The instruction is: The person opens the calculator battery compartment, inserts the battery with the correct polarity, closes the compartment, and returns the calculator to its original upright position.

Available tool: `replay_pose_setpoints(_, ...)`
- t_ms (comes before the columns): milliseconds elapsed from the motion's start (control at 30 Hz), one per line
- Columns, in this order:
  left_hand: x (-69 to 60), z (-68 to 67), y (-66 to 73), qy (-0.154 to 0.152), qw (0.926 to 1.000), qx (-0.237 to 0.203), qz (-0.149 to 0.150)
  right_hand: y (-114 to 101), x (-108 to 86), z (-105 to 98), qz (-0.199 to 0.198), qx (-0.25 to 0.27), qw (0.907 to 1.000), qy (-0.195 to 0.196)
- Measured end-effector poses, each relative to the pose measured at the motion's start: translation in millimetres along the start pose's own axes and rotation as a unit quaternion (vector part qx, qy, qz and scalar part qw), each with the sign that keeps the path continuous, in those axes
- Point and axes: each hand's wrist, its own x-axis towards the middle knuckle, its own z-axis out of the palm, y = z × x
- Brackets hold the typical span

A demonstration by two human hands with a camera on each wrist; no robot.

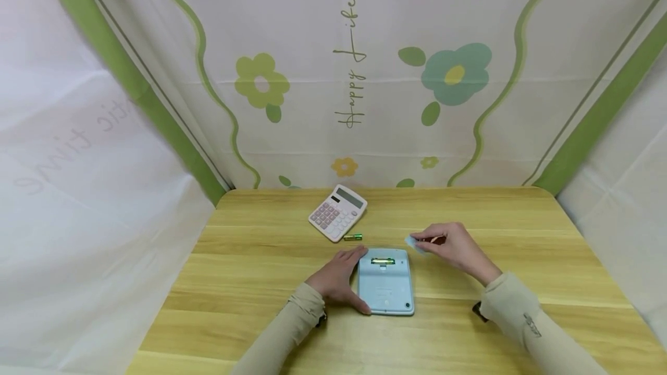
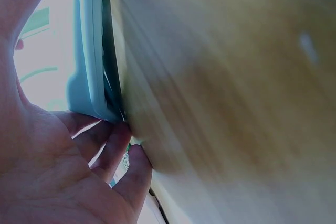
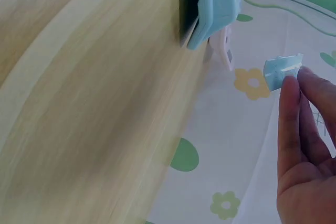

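Note:
A light-blue calculator [image 1: 385,291] lies face down on the table, its battery compartment uncovered with a green-and-gold battery [image 1: 383,261] inside. My left hand [image 1: 341,280] holds its left side, thumb at the near corner and fingers at the far one. The left wrist view shows the fingers against the end of the calculator [image 2: 86,77]. Beyond its right far corner, my right hand [image 1: 452,247] pinches a small light-blue battery cover [image 3: 281,71] between thumb and fingertips, raised above the table and apart from the calculator.
Behind the blue calculator lies a loose green-and-gold battery [image 1: 352,237]. It sits by the near corner of a pale pink calculator [image 1: 339,213], which is face up. A flower-printed curtain [image 1: 312,132] stands along the back edge of the wooden table [image 1: 250,282].

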Motion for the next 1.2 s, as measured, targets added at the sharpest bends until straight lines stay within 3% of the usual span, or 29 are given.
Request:
replay_pose_setpoints(333,1.2,2.1,-2.1,0.002,1.0000,0.008,0.002,-8,-1.9,5,-0.054,0.013,0.9983,0.016)
replay_pose_setpoints(600,0.9,1.7,-1.8,0.003,1.0000,0.005,0.004,-11,-3.0,6,-0.080,0.027,0.9964,0.010)
replay_pose_setpoints(867,0.0,0.4,0.8,0.001,1.0000,0.003,0.002,-13,-2.7,15,-0.105,0.025,0.9938,0.028)
replay_pose_setpoints(1100,-1.7,-0.4,0.4,-0.003,1.0000,-0.001,-0.006,-17,1.8,27,-0.160,-0.015,0.9863,0.038)
replay_pose_setpoints(1200,-1.4,0.1,0.7,-0.001,1.0000,0.001,-0.004,-19,4.0,34,-0.200,-0.061,0.9767,0.049)
